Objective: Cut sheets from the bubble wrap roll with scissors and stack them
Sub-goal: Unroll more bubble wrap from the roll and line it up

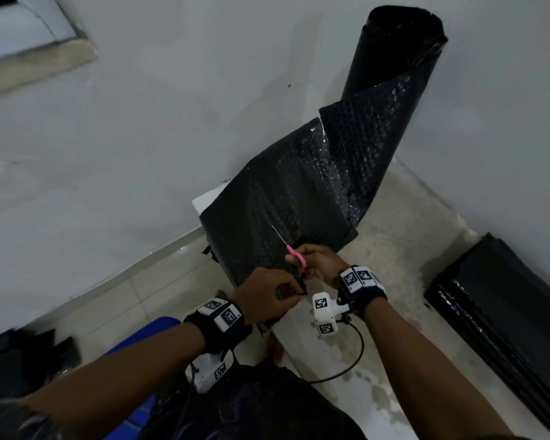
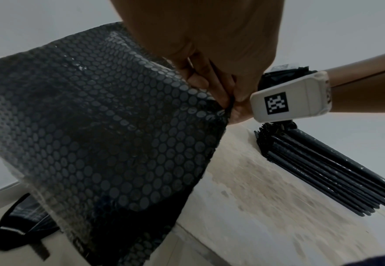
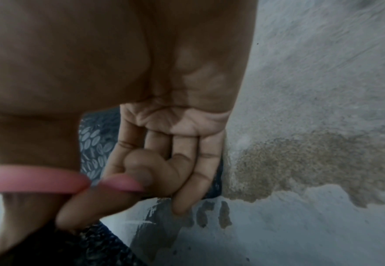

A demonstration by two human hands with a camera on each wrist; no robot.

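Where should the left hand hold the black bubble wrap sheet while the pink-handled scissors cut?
Probably at the near edge of the black bubble wrap sheet, beside the cut line, coming from the left, where the left hand already pinches it. The sheet hangs limp, so tension there steadies it for the pink-handled scissors.

Black bubble wrap sheet (image 2: pixel 100 136), dotted face showing, fills the left and middle and hangs down from its upper right edge, which is pinched in the fingers of the left hand (image 2: pixel 209 59) at the top. Right wrist with a white tagged camera block (image 2: pixel 289 97) just beside that pinch, on the right. Stack of black sheets (image 2: pixel 327 171) on the pale, stained floor (image 2: pixel 255 207) at right; black strap or bag (image 2: pixel 20 228) at lower left, partly under the sheet.
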